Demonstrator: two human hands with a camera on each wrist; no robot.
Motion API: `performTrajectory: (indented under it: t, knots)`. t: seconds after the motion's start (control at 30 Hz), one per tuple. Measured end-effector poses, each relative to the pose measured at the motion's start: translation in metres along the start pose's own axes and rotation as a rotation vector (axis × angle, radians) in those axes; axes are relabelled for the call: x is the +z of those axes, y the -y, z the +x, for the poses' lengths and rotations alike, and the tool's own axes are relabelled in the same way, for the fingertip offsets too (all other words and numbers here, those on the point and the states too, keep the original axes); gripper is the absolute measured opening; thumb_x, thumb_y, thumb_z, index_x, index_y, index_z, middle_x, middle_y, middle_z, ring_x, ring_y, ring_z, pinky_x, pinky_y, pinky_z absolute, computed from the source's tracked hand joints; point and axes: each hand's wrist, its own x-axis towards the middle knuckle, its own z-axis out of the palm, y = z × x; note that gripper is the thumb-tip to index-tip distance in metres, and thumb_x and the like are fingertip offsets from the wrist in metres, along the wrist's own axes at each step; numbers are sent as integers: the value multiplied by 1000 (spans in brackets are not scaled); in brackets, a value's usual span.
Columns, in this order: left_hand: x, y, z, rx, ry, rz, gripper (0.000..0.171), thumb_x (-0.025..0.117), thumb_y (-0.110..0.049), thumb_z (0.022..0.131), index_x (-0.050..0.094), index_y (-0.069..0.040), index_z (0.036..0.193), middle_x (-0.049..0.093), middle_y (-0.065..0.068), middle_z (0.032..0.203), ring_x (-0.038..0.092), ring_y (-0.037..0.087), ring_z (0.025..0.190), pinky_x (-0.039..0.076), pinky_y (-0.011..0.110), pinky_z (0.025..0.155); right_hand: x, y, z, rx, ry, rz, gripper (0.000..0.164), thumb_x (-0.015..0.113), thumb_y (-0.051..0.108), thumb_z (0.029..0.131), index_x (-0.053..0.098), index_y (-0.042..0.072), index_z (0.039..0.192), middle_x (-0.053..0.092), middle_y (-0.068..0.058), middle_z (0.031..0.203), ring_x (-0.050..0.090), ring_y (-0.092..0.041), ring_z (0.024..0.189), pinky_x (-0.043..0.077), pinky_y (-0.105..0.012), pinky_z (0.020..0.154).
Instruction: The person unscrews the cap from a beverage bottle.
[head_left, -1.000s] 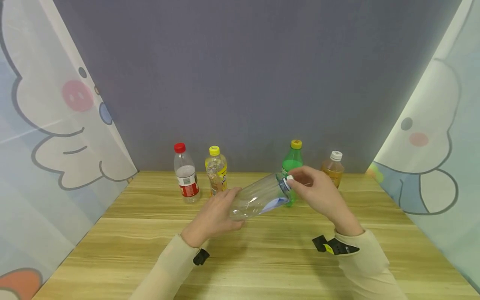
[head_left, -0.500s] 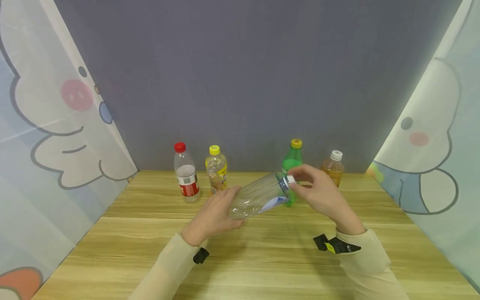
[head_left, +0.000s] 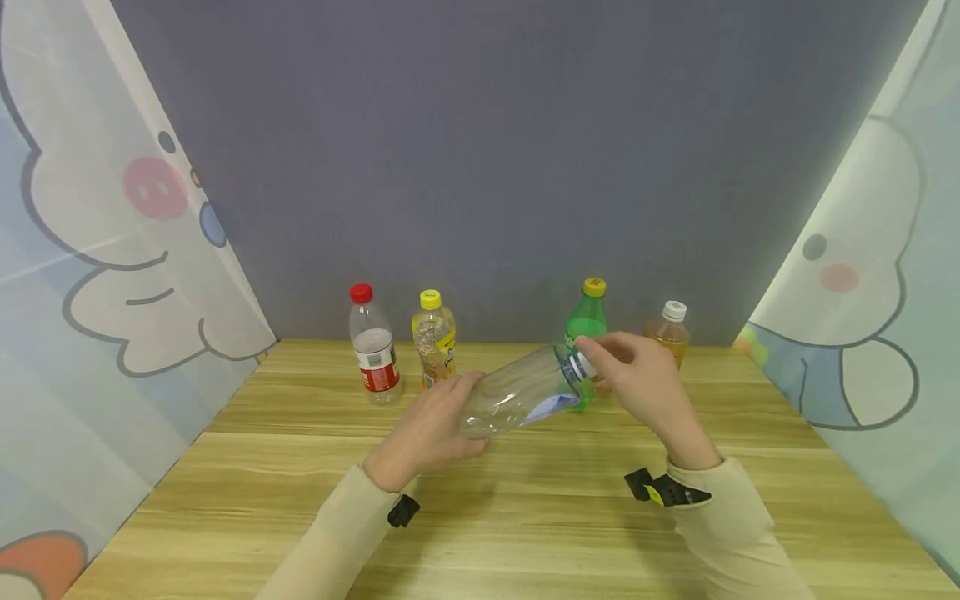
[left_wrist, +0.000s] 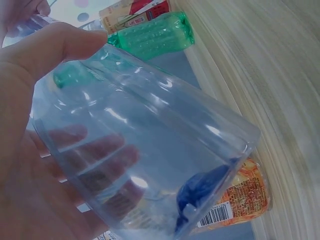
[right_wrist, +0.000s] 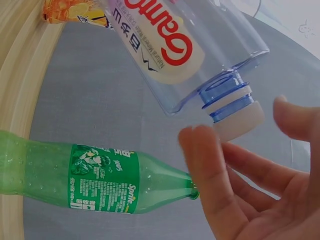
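Note:
My left hand (head_left: 431, 429) grips a clear plastic water bottle (head_left: 517, 392) near its base, thumb on one side and fingers on the other. The bottle is tilted above the table, its neck toward the right. In the left wrist view, the fingers (left_wrist: 100, 150) show through the clear wall of the bottle (left_wrist: 150, 110). A white cap (right_wrist: 242, 122) sits on the blue neck. My right hand (head_left: 645, 379) surrounds the cap with fingers spread. The right wrist view shows a gap between thumb (right_wrist: 295, 117) and cap, with the index fingertip close to its other side.
Along the back of the wood-grain table (head_left: 480, 517) stand a red-capped bottle (head_left: 375, 358), a yellow-capped bottle (head_left: 433, 342), a green Sprite bottle (right_wrist: 105, 177) and a white-capped amber bottle (head_left: 670, 333). A grey panel (head_left: 480, 167) rises behind them.
The right hand's fingers have shifted slightly around the cap, and more of the bottle's neck rings now shows. The left hand and the bottle have stayed nearly still.

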Motion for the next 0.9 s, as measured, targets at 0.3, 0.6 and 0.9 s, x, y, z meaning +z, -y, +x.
performTrajectory:
  t: [0.3, 0.6, 0.9]
  knots:
    - [2, 0, 0, 2, -5, 21, 83, 89, -31, 73, 49, -10, 143, 64, 10, 125, 62, 28, 108, 50, 50, 93, 0, 0, 0, -4, 18, -9, 35, 70, 36, 97, 75, 4, 108, 75, -8, 88, 71, -20, 69, 58, -34, 63]
    - [2, 1, 0, -5, 4, 22, 84, 89, -32, 73, 48, -10, 144, 63, 10, 128, 61, 28, 111, 48, 51, 96, -3, -1, -1, -48, 60, -67, 31, 69, 30, 98, 72, 5, 116, 74, -8, 107, 70, -26, 98, 56, -43, 81]
    - [1, 0, 0, -28, 13, 24, 86, 88, -33, 74, 47, -9, 146, 62, 11, 133, 60, 30, 115, 47, 52, 99, -5, -2, -1, -80, 94, -21, 28, 70, 20, 97, 68, 4, 120, 71, -11, 117, 67, -34, 110, 56, -51, 88]
